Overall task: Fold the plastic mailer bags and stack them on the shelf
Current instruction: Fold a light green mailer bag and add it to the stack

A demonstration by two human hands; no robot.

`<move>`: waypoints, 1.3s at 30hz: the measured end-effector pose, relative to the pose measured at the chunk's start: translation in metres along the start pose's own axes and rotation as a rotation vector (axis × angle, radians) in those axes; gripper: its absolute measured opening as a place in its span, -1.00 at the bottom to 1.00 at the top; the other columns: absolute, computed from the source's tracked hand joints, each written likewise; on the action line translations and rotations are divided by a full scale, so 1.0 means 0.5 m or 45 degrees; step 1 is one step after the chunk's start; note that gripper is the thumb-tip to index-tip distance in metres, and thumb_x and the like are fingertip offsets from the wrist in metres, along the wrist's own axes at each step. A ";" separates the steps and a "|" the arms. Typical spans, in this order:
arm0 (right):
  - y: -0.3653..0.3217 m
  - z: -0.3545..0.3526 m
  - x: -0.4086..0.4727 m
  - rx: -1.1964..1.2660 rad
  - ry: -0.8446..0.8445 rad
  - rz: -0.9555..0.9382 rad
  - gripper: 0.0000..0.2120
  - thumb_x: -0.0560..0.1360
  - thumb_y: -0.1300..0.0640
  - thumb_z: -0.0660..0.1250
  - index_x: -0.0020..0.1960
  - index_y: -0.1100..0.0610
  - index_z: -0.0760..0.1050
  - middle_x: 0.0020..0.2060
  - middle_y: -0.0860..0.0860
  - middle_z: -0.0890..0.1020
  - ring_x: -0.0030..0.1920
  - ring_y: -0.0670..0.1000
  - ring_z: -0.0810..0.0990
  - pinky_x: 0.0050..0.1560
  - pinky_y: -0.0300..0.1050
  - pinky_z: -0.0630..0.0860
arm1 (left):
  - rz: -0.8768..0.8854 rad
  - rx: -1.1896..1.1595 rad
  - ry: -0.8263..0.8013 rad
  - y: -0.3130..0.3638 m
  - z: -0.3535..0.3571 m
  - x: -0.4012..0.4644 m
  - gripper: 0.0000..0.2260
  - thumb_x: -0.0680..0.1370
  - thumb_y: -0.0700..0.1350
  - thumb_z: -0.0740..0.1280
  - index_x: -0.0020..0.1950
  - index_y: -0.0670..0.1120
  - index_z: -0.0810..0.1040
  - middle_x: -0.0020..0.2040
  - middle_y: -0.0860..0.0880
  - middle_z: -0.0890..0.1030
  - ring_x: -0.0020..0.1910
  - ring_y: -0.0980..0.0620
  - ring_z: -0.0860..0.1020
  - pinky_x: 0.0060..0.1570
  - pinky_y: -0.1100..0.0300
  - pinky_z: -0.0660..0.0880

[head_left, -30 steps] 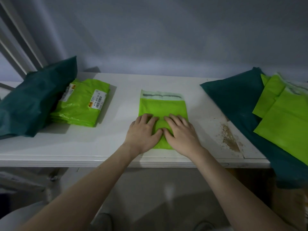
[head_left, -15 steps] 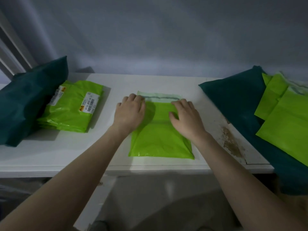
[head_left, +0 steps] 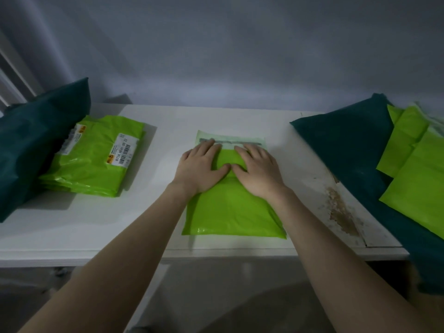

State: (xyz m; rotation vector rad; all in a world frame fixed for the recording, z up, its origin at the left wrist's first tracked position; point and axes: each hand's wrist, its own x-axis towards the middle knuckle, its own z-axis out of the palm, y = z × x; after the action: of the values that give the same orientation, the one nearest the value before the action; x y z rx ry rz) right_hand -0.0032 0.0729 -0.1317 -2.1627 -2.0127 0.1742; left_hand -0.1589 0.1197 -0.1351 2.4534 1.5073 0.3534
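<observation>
Reading "872A H241 00 22", stack label [head_left: 122,150]

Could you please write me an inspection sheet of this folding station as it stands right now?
Surface: white shelf, with a brown worn patch near its right front edge.
Job's things: lime-green mailer bag lying flat at centre, its pale sealing flap at the far end; stack of folded green bags with labels at left; loose green bags at right.
Clutter: dark teal bag at left; another dark teal bag under the loose bags at right.
Grippers: left hand and right hand press flat on the centre bag, thumbs close together.
Cables: nothing seen.
Surroundings: plain grey wall behind.
</observation>
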 end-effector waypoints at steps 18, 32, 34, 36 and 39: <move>-0.003 -0.027 -0.005 0.369 0.227 0.286 -0.39 0.46 -0.01 0.33 0.44 0.01 0.17 0.35 0.05 0.39 0.35 0.14 0.27 0.28 0.10 0.24 | -0.177 -0.327 0.305 -0.011 -0.006 -0.007 -0.47 0.50 -0.10 0.28 0.45 -0.07 0.23 0.35 -0.09 0.42 0.35 -0.15 0.31 0.30 -0.02 0.25; 0.000 -0.053 -0.019 0.997 0.391 0.383 -0.35 0.36 0.39 0.34 0.36 0.13 0.17 0.02 0.02 0.47 -0.05 0.03 0.52 -0.14 -0.22 0.42 | -0.482 -0.975 0.407 -0.027 -0.048 0.000 -0.66 0.42 -0.15 0.47 0.16 -0.17 0.57 -0.27 0.07 0.56 -0.30 0.17 0.49 -0.21 0.46 0.41; 0.006 -0.060 -0.022 1.024 0.374 0.426 -0.36 0.40 0.29 0.41 0.37 0.17 0.17 -0.05 -0.03 0.46 -0.07 -0.03 0.49 -0.17 -0.29 0.36 | -0.506 -1.016 0.443 -0.032 -0.049 0.003 -0.78 0.41 -0.12 0.48 0.00 -0.18 0.64 -0.35 0.12 0.52 -0.39 0.25 0.45 -0.26 0.41 0.41; 0.015 -0.067 -0.025 0.993 0.385 0.471 -0.41 0.40 0.22 0.44 0.34 0.20 0.24 -0.05 -0.02 0.49 -0.05 -0.03 0.49 -0.13 -0.26 0.38 | -0.507 -1.001 0.490 -0.035 -0.053 0.002 -0.84 0.42 -0.07 0.47 -0.11 -0.14 0.65 -0.38 0.13 0.50 -0.46 0.28 0.43 -0.29 0.40 0.37; 0.028 -0.067 -0.023 0.847 0.404 0.487 -0.72 0.40 0.12 0.46 0.02 0.25 0.55 -0.09 0.10 0.66 -0.05 0.09 0.62 -0.14 -0.12 0.45 | -0.487 -0.955 0.519 -0.038 -0.065 -0.005 -0.84 0.44 0.02 0.45 -0.15 -0.07 0.62 -0.40 0.10 0.46 -0.44 0.21 0.40 -0.37 0.38 0.32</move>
State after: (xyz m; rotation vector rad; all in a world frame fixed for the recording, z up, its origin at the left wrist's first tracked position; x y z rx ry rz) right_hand 0.0163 0.0589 -0.1024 -1.9409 -1.1358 0.4456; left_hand -0.1867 0.1282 -0.1110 1.5347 1.5552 1.1429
